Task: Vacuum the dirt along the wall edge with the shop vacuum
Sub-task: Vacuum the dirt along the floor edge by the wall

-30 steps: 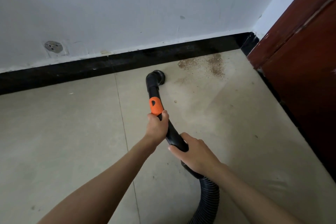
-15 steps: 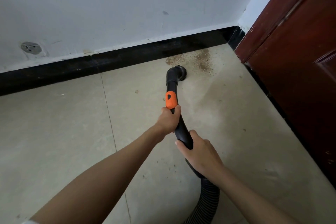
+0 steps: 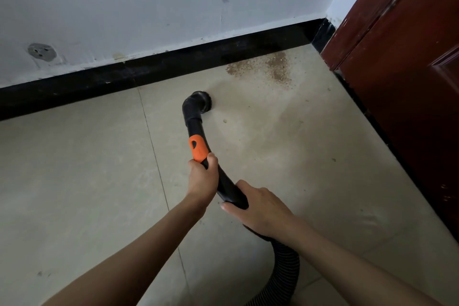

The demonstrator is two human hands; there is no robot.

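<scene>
A black vacuum wand with an orange collar (image 3: 198,147) ends in a round brush nozzle (image 3: 201,100) that sits on the beige floor. My left hand (image 3: 202,179) grips the wand just below the orange collar. My right hand (image 3: 258,208) holds the wand lower down, where it joins the ribbed black hose (image 3: 283,271). A patch of brown dirt (image 3: 263,69) lies along the black baseboard (image 3: 154,67) near the corner, up and to the right of the nozzle and apart from it.
A dark red wooden door (image 3: 409,62) runs down the right side. The white wall (image 3: 173,2) has a patched hole (image 3: 41,51) at the left. Scattered crumbs (image 3: 225,121) lie on the tiles right of the nozzle. Tile floor stretches to the left.
The nozzle had moved right towards the dirt patch; now it sits back from the patch, farther left and nearer to me. Both hands keep their hold on the wand.
</scene>
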